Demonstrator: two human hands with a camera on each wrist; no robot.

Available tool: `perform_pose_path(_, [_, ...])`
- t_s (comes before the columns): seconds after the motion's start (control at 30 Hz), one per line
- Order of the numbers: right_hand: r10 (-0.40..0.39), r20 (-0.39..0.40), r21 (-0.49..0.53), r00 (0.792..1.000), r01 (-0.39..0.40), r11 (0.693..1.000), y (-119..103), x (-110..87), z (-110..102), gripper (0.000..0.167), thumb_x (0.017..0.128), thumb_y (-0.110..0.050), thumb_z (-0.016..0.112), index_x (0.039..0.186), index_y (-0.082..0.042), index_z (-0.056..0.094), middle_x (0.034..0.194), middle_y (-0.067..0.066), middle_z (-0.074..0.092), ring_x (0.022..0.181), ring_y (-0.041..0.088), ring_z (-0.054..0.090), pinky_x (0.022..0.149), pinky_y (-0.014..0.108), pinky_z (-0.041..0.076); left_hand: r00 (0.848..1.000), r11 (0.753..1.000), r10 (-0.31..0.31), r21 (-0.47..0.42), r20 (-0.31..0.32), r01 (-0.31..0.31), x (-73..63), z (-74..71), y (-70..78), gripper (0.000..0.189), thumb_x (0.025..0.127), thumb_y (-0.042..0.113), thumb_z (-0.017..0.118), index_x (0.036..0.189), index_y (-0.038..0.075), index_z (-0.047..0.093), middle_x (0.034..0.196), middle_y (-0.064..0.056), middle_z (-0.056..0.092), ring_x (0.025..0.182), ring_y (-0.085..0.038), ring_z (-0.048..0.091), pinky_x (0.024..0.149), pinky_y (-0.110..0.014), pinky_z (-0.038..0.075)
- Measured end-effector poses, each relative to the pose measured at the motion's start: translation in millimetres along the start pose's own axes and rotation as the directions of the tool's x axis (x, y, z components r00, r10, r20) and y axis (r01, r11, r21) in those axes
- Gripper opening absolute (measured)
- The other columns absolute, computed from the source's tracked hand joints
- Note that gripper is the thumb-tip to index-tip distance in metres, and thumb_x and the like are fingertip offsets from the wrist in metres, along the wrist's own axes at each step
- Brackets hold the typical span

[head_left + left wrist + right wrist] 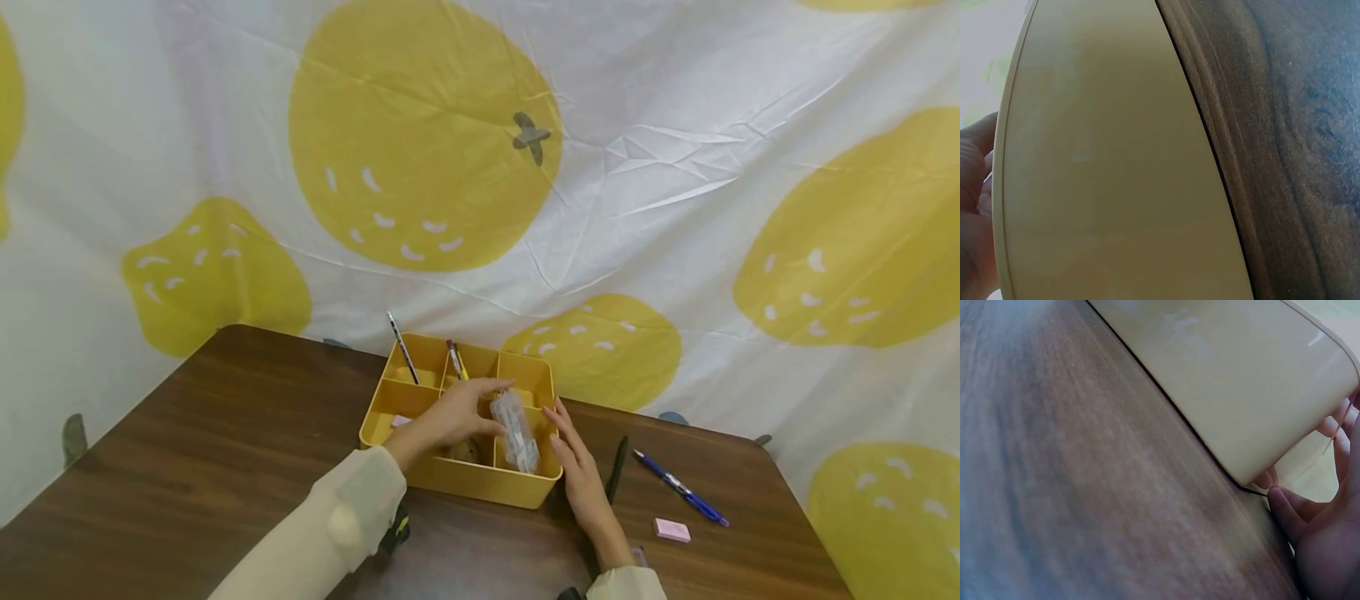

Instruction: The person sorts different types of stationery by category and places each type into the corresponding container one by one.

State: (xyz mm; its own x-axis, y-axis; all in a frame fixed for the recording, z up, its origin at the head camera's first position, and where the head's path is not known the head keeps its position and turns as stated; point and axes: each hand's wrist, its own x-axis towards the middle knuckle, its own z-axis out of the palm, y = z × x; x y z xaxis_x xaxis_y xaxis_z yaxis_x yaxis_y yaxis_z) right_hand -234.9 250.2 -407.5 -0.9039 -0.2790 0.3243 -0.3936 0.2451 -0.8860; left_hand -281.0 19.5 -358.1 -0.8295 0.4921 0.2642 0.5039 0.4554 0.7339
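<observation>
A yellow divided organizer box (480,486) sits on the table. My left hand (452,414) reaches over its front, thumb and fingers spread apart beside a clear plastic packet (516,433). That packet leans in the front right compartment; its contents are too blurred to name. Against the box's right side rests my right hand (581,475), its fingers fairly straight along the wall. In the right wrist view, that hand (1329,531) is at the box's corner. The left wrist view shows the box wall (1110,156) in front of part of my left hand (972,187).
A pencil (403,348) stands in the back left compartment, more writing tools (455,358) in the back middle. Pink erasers lie in the front left compartment and on the table (672,530). A blue pen (681,487) and a dark pen (618,468) are at the right.
</observation>
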Motion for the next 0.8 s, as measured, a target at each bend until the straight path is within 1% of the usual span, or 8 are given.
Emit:
perform_pose_path(0.03, [0.0,0.002,-0.002,1.0,0.0,1.0,0,-0.2,0,0.044,0.106,-0.016,0.032,0.148,-0.003,0.033,0.159,0.01,0.009,0.143,0.035,0.006,0.107,0.065,0.009,1.0,1.0,-0.002,0.0,0.0,0.002,0.0,0.1,0.2,0.067,0.081,0.013,0.078,0.14,0.009,0.049,0.138,-0.01,0.05,0.127,-0.028,0.046,0.103,-0.043,0.037])
perform_pose_path(0.1, [0.003,0.0,-0.002,1.0,-0.003,1.0,3,-0.1,0,0.044,0.106,-0.016,0.032,0.148,-0.005,0.033,0.159,0.008,0.009,0.143,0.033,0.006,0.107,0.064,0.009,1.0,1.0,-0.006,0.002,-0.002,0.006,0.1,0.4,0.5,0.067,0.081,0.013,0.078,0.14,0.009,0.048,0.139,-0.01,0.05,0.127,-0.029,0.045,0.103,-0.043,0.037])
perform_pose_path(0.3, [-0.01,-0.012,-0.011,1.0,0.01,1.0,27,2.7,-3,0.042,0.106,-0.021,0.032,0.148,-0.02,0.036,0.159,0.0,0.01,0.143,0.027,0.007,0.108,0.063,0.009,1.0,1.0,-0.008,0.008,-0.016,0.008,0.8,2.4,0.4,0.067,0.081,0.012,0.078,0.141,0.009,0.048,0.14,-0.011,0.049,0.128,-0.028,0.044,0.104,-0.042,0.036])
perform_pose_path(0.37, [-0.008,-0.01,-0.012,1.0,0.008,1.0,23,2.0,-3,0.042,0.106,-0.019,0.032,0.148,-0.018,0.036,0.159,0.003,0.01,0.143,0.029,0.007,0.108,0.063,0.009,1.0,1.0,-0.012,0.007,-0.02,0.012,0.7,2.9,0.1,0.067,0.081,0.012,0.078,0.141,0.009,0.048,0.14,-0.01,0.049,0.128,-0.028,0.044,0.104,-0.042,0.036])
perform_pose_path(0.5, [0.006,-0.007,-0.01,1.0,-0.006,1.0,3,-1.7,1,0.042,0.106,-0.016,0.033,0.147,-0.01,0.035,0.159,0.008,0.01,0.143,0.03,0.007,0.108,0.061,0.01,1.0,1.0,-0.012,0.008,-0.024,0.012,0.1,2.9,-0.9,0.067,0.081,0.013,0.078,0.141,0.008,0.047,0.14,-0.011,0.048,0.129,-0.029,0.043,0.104,-0.042,0.035])
perform_pose_path(0.57, [0.006,-0.007,-0.015,1.0,-0.006,1.0,-5,-3.1,3,0.042,0.105,-0.016,0.033,0.147,-0.008,0.035,0.159,0.009,0.011,0.143,0.029,0.008,0.109,0.06,0.01,1.0,1.0,-0.009,0.006,-0.025,0.009,-0.3,1.7,-1.1,0.067,0.081,0.013,0.078,0.141,0.007,0.047,0.14,-0.011,0.048,0.129,-0.029,0.043,0.105,-0.042,0.035])
perform_pose_path(0.7, [0.002,-0.008,-0.01,1.0,-0.002,1.0,-7,-2.7,2,0.042,0.105,-0.015,0.034,0.147,-0.008,0.035,0.159,0.008,0.011,0.143,0.028,0.008,0.11,0.058,0.011,0.999,1.0,-0.003,-0.001,-0.035,0.003,-1.3,-4.3,-0.9,0.066,0.081,0.015,0.078,0.14,0.006,0.048,0.14,-0.009,0.048,0.129,-0.028,0.043,0.105,-0.042,0.035])
perform_pose_path(0.8, [0.001,-0.005,-0.011,1.0,-0.001,1.0,-7,-2.3,3,0.042,0.105,-0.015,0.034,0.147,-0.009,0.036,0.159,0.008,0.011,0.143,0.028,0.008,0.11,0.059,0.011,0.999,1.0,0.0,-0.01,-0.039,0.0,-3.5,-12.4,0.2,0.066,0.081,0.017,0.078,0.14,0.008,0.049,0.139,-0.008,0.05,0.129,-0.027,0.044,0.104,-0.042,0.035])
